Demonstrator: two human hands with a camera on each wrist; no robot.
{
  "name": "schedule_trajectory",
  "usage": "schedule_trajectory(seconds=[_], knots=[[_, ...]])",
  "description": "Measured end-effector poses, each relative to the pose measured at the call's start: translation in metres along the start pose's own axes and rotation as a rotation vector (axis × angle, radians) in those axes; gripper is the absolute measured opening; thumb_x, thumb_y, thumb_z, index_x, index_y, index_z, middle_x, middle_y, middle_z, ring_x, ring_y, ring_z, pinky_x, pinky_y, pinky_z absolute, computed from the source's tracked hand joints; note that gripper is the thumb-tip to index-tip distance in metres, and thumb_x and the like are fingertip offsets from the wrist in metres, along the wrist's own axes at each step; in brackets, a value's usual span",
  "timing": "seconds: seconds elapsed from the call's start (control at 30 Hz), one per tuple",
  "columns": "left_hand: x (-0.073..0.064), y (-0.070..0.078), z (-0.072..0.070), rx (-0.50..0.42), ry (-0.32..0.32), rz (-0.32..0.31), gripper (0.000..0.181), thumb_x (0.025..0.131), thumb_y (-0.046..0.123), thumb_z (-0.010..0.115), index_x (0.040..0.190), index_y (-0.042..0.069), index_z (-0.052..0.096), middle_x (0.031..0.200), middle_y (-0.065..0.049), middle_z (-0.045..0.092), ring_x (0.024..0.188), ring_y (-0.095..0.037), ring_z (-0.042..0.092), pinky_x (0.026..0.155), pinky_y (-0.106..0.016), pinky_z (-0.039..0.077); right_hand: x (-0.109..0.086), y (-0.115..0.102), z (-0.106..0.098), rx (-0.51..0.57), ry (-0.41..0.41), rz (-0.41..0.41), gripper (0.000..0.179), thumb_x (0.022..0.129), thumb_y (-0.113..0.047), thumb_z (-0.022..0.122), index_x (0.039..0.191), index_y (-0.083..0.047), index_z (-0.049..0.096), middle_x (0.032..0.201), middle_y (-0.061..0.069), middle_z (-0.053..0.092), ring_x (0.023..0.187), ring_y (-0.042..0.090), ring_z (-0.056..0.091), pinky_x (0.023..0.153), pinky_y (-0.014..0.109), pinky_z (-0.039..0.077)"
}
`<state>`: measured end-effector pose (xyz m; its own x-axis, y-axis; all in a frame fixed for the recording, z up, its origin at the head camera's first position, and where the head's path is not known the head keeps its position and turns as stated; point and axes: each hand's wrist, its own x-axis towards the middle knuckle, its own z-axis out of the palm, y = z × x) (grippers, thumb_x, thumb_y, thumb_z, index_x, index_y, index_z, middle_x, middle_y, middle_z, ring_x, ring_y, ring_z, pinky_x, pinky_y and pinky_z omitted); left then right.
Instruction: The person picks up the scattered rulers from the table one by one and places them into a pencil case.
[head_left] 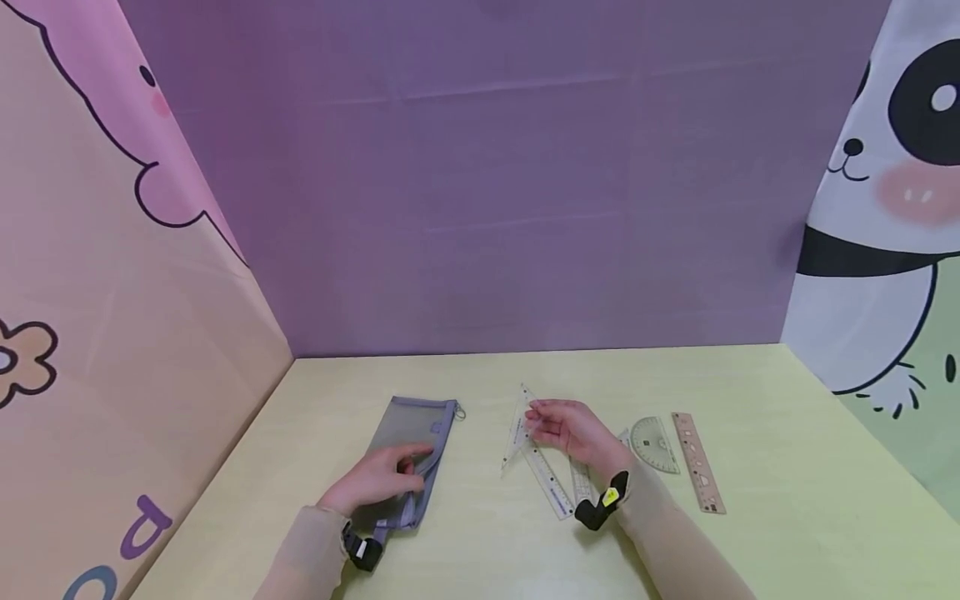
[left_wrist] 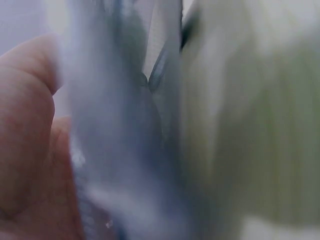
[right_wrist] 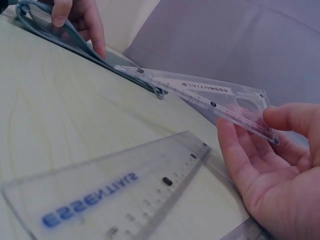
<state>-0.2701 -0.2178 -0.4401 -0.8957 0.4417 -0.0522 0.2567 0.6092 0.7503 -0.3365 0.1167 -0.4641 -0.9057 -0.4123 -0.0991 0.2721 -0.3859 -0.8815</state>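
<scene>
A grey-blue zip pouch (head_left: 412, 412) with a see-through mesh face lies on the table, left of the middle. My left hand (head_left: 381, 477) holds its mouth apart, with fingers curled at the raised edge; in the left wrist view the pouch (left_wrist: 120, 125) is blurred and fills much of the picture. Between thumb and fingers, my right hand (head_left: 573, 429) pinches a clear set square (right_wrist: 200, 90) at one end. Its pointed end reaches toward the pouch in the right wrist view. Below that hand lies a clear ruler (head_left: 551, 483), marked ESSENTIALS.
Another clear measuring piece (head_left: 581, 481) is partly hidden by the right wrist. Further right lie a clear protractor (head_left: 654, 444) and a pink ruler (head_left: 699, 463). A purple backdrop (head_left: 480, 208) stands behind the pale wooden table (head_left: 300, 417), with printed cloth at both sides.
</scene>
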Motion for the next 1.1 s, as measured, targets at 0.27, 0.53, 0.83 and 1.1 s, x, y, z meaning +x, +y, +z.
schedule_trajectory(seconds=[0.27,0.53,0.83,1.1], knots=[[-0.002,0.000,-0.002,0.000,0.005,-0.032,0.061,0.079,0.011,0.064,0.138,0.003,0.052,0.070,0.003,0.047,0.055,-0.009,0.036,0.049,-0.023,0.031,0.004,0.000,0.007,-0.058,0.035,0.007,0.025,0.098,0.001,0.049,0.119,0.014,0.056,0.089,0.008,0.069,0.079,0.014,0.067,0.075,0.029,0.055],[-0.001,-0.001,-0.002,-0.008,-0.009,-0.017,0.061,0.080,0.013,0.065,0.138,0.003,0.052,0.072,0.002,0.047,0.056,-0.010,0.036,0.050,-0.024,0.032,0.006,0.002,0.019,-0.160,0.054,0.080,0.013,0.096,-0.003,0.054,0.099,0.001,0.067,0.084,0.007,0.069,0.069,0.013,0.064,0.068,0.028,0.055],[-0.004,0.000,-0.002,-0.023,-0.009,-0.018,0.061,0.080,0.013,0.064,0.138,0.002,0.051,0.075,-0.001,0.053,0.057,-0.010,0.039,0.052,-0.025,0.034,0.011,0.000,0.031,-0.201,0.044,0.104,0.012,0.095,-0.007,0.057,0.100,0.001,0.065,0.083,0.006,0.067,0.065,0.013,0.059,0.065,0.028,0.054],[-0.003,0.001,-0.004,-0.050,-0.030,0.004,0.059,0.082,0.012,0.063,0.138,-0.002,0.050,0.070,0.001,0.050,0.054,-0.009,0.036,0.049,-0.023,0.033,0.012,0.000,0.033,-0.174,0.000,0.109,0.015,0.097,-0.003,0.050,0.096,-0.001,0.065,0.084,0.005,0.069,0.068,0.013,0.064,0.067,0.028,0.055]])
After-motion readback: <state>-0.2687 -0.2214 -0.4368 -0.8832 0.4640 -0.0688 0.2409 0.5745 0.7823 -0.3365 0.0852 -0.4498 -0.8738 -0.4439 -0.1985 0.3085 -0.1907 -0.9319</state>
